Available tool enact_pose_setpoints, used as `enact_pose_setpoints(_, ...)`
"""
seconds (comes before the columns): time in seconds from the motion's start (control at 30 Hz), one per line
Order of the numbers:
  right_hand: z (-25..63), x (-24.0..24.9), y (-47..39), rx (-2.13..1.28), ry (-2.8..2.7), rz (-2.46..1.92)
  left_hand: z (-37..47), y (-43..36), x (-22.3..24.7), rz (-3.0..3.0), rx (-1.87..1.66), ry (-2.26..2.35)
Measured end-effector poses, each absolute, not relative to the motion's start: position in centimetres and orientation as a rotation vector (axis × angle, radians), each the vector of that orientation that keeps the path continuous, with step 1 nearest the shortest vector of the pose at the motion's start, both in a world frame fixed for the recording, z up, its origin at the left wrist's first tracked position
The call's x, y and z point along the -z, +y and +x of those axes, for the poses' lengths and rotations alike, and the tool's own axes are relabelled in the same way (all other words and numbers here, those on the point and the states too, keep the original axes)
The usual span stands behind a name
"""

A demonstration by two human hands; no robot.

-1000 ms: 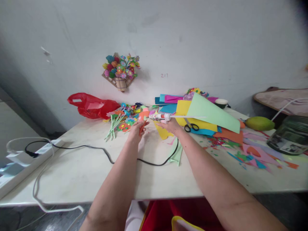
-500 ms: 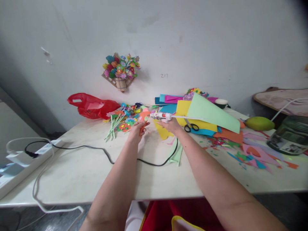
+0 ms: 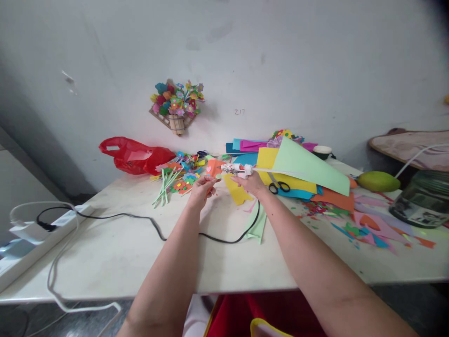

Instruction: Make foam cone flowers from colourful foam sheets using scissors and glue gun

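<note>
My right hand (image 3: 249,182) is wrapped round a white patterned hot glue gun (image 3: 236,169), its nozzle pointing left. A long pale glue stick (image 3: 277,172) runs out of the back of it. My left hand (image 3: 203,191) is closed in a pinch on a small foam piece (image 3: 217,178), too small to make out well, just below the nozzle. Behind these fingers is an orange foam sheet (image 3: 213,167) with a pink heart on it. Left of that lie foam flowers (image 3: 181,186) and light green stems (image 3: 164,187).
Black-handled scissors (image 3: 279,187) rest by yellow and light green foam sheets (image 3: 305,164). Foam scraps (image 3: 372,229), a green mango (image 3: 379,181) and a glass jar (image 3: 423,199) are at right. A black cord (image 3: 140,215) crosses the table from a power strip (image 3: 66,220). A red bag (image 3: 136,157) lies back left.
The orange piece that was upright in my left fingers no longer shows there; they now pinch something small. The glue gun has shifted slightly right.
</note>
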State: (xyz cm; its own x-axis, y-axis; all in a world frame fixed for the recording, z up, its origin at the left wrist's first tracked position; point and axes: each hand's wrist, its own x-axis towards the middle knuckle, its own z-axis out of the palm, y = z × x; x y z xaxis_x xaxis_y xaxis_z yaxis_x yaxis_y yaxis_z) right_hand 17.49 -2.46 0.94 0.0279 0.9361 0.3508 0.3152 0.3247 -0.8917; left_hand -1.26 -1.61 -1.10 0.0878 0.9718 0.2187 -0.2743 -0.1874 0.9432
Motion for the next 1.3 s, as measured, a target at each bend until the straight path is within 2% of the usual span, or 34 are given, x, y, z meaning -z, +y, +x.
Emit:
enact_pose_setpoints(0.5, 17.8, -1.1, -2.6, -0.83, -1.603, -1.156, -1.9, -0.9, 1.9, 1.337, -1.435, 0.858)
enact_pose_setpoints(1.3, 17.5, -1.7, -3.3, -0.741, -1.626, -1.229, -1.9, -0.9, 2.0, 1.406, -1.434, 0.848)
